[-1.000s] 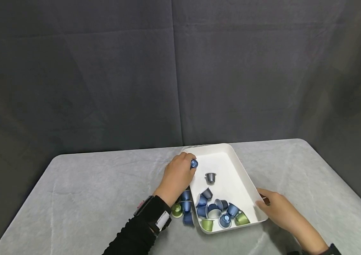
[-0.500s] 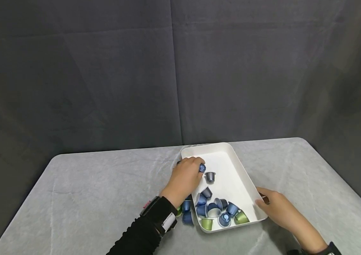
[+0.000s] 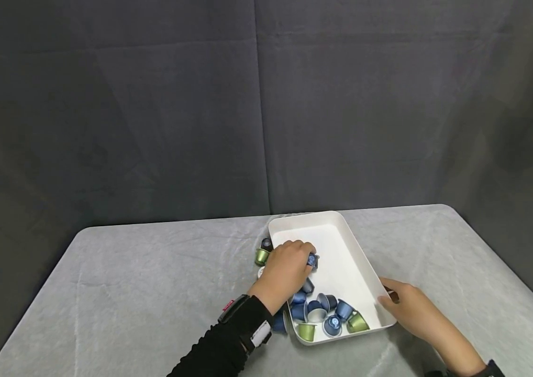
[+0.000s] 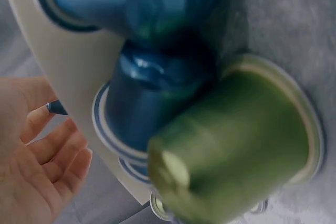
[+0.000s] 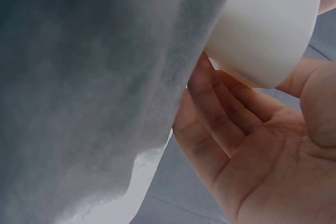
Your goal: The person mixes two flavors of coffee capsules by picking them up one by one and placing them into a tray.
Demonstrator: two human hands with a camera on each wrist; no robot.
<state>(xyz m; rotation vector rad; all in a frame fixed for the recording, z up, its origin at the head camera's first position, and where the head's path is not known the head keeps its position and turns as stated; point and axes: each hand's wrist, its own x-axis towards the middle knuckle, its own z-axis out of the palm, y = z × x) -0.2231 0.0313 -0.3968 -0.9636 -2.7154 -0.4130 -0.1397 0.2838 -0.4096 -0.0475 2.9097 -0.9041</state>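
My left hand (image 3: 286, 269) pinches a blue coffee capsule (image 3: 311, 259) between thumb and fingers, over the left half of a white tray (image 3: 337, 251). In the left wrist view only a small blue tip of that capsule (image 4: 56, 108) shows. At the tray's near right corner, my right hand (image 3: 410, 310) grips the edge; the right wrist view has its fingers (image 5: 210, 103) behind the white wall (image 5: 262, 35). Several capsules lie toward the tray's near end, among them a blue capsule (image 3: 344, 310) and a green capsule (image 3: 357, 322). The left hand partly hides a grey one.
Outside the tray's left wall are more capsules, including a green capsule (image 3: 262, 256) and a dark capsule (image 3: 266, 244). Close to the left wrist camera stand another green capsule (image 4: 247, 140) and a blue capsule (image 4: 142, 103). A grey cloth covers the table (image 3: 153, 283).
My left hand has carried the blue capsule from the tray's left rim rightward and nearer, over the inside. Capsules beyond the left rim have come into sight. The right hand and tray stay put.
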